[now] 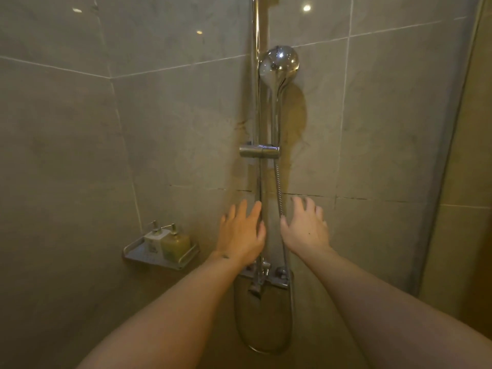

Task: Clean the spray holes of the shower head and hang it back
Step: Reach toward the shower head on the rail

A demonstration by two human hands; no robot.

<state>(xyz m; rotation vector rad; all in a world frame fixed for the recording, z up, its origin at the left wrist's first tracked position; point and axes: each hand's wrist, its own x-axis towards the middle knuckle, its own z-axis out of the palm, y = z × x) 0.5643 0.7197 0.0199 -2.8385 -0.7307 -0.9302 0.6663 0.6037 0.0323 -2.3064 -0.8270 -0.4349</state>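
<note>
Shower head: chrome, hung in the bracket on the rail, round back toward the camera, handle running down into the bracket. Spray holes not visible from here.

Hose: ribbed metal, drops from the bracket's right end, passes between the two hands, and loops below the mixer at the rail's foot.

Left hand: back up, fingers spread and extended, holding nothing. Its thumb side lies at the rail; actual contact cannot be told.

Right hand: back up, fingers spread and slightly curled, holding nothing. Its thumb lies just beside the hose, contact again unclear.

Both hands sit well below the bracket and just above the mixer, one either side of rail and hose. Both forearms bare, reaching in from the lower edge.

Shelf: metal, fixed to the left wall near the corner, carrying two pump bottles touching side by side: a white bottle toward its back, a yellow bottle toward its front right.

Walls: grey tiles, with a brownish stain just right of the shower head's handle.
</note>
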